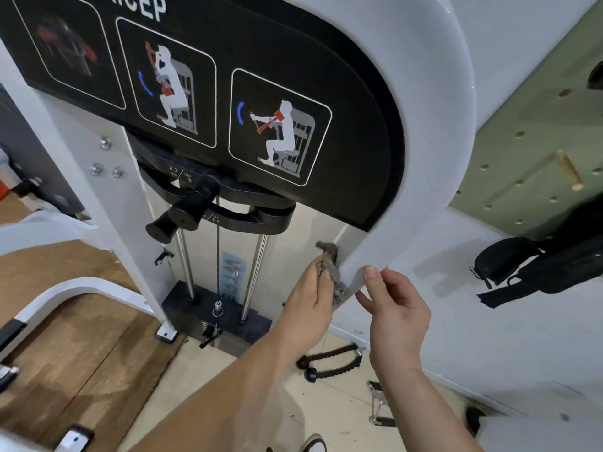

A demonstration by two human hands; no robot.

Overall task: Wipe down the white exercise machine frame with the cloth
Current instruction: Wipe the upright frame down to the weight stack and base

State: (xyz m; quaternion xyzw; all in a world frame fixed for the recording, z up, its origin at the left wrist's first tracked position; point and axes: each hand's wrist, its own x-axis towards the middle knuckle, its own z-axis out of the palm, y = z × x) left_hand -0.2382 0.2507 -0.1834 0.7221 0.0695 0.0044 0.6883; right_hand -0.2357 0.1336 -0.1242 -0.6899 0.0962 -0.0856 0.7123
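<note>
Cloth [330, 268], which I judged soft, light and limp, sat bunched in my left hand [310, 309], fingers curled round it, against the inner edge of the frame [424, 158]; my right hand [399, 309] pinched the rigid outer edge

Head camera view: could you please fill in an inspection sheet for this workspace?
Surface: white frame, glossy curved upright.
Job's things: grey cloth bunched against the frame's inner edge.
Clutter: rope handle and metal handle on the floor; black straps at the right.
Grippers: left hand grips the cloth; right hand has its thumb on the frame's edge, grip unclear.
Cables: steel cable runs down to the weight stack.
Surroundings: green pegboard on the right, wooden floor on the left.
</note>
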